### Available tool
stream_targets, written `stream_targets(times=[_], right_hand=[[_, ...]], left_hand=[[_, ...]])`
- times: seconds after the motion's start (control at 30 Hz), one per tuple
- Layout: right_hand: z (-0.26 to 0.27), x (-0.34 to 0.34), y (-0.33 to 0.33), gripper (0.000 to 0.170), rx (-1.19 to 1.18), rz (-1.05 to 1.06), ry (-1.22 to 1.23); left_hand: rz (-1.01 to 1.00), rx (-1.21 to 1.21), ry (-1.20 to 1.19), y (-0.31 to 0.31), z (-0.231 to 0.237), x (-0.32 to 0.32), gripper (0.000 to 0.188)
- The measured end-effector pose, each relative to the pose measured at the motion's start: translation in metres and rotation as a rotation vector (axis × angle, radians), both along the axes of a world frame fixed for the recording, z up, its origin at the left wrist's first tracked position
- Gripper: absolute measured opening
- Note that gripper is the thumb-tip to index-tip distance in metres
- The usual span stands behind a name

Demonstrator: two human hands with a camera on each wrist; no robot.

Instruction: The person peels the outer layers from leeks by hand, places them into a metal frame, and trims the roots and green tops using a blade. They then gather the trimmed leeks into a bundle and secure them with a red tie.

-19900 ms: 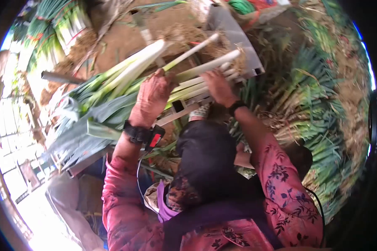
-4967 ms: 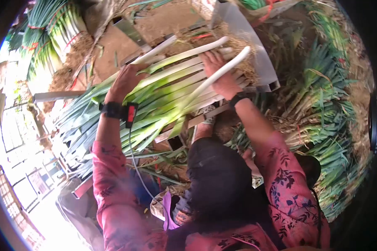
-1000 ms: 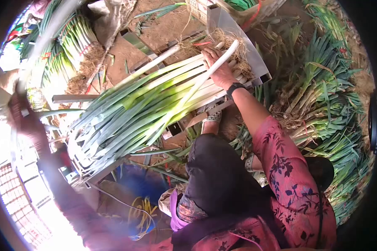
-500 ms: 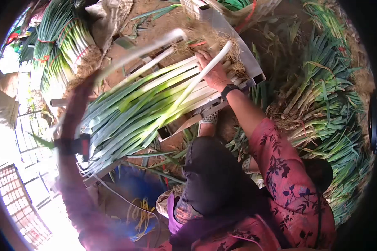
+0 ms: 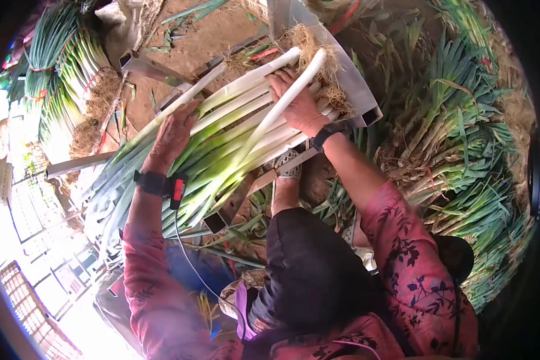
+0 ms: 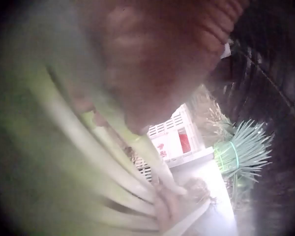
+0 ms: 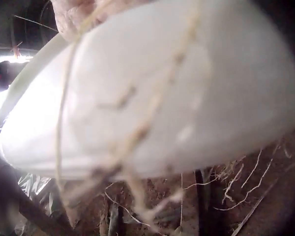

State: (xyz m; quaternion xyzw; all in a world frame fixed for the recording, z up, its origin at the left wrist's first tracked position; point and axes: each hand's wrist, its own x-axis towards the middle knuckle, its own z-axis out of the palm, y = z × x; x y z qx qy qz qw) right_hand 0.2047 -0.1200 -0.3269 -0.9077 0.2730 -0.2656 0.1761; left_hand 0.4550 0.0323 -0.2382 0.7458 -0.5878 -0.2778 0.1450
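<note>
Since half a second ago, we see the left hand point(image 5: 173, 135) has come down from the far left, and the leek point(image 5: 252, 79) it carried now lies on the pile. Left to right: the leeks' leaves point(image 5: 126, 186) fan out lower left; the left hand's fingers curl round that leek mid-length; the right hand point(image 5: 297, 107), well apart, rests loosely on pale stems under one slanting leek point(image 5: 288, 101), nearer the roots point(image 5: 334, 95). The pile's long axis climbs rightward toward the metal plate point(image 5: 359, 78).
</note>
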Motion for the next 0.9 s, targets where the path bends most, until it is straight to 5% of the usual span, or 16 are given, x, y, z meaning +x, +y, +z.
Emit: stream_targets(times=[0.37,0.47,0.5,0.57,0.67,0.77,0.9], right_hand=[[0.049,0.019,0.010,0.028,-0.077,0.065,-0.223],[0.016,0.050,-0.001,0.023,0.026,0.137,-0.104],[0.009,0.047,-0.007,0.022,0.009,0.166,0.121],[-0.011,0.056,-0.009,0.025,-0.078,0.147,-0.007],[-0.008,0.051,-0.005,0.031,-0.054,0.131,0.134],[-0.002,0.038,0.005,0.030,-0.030,0.118,0.164],[0.003,0.030,0.008,0.022,0.007,0.134,0.088]], left_hand=[[-0.044,-0.050,-0.106,0.016,-0.006,-0.029,0.030],[-0.127,-0.196,-0.368,0.016,-0.018,-0.035,0.033],[-0.083,-0.234,-0.413,0.019,-0.022,-0.038,0.032],[-0.021,-0.351,-0.254,0.018,-0.032,-0.030,0.031],[0.156,-0.373,0.008,0.010,-0.033,-0.023,0.027],[0.194,-0.437,-0.001,0.017,-0.039,-0.014,0.022],[0.294,-0.182,-0.425,0.044,-0.040,0.071,0.029]])
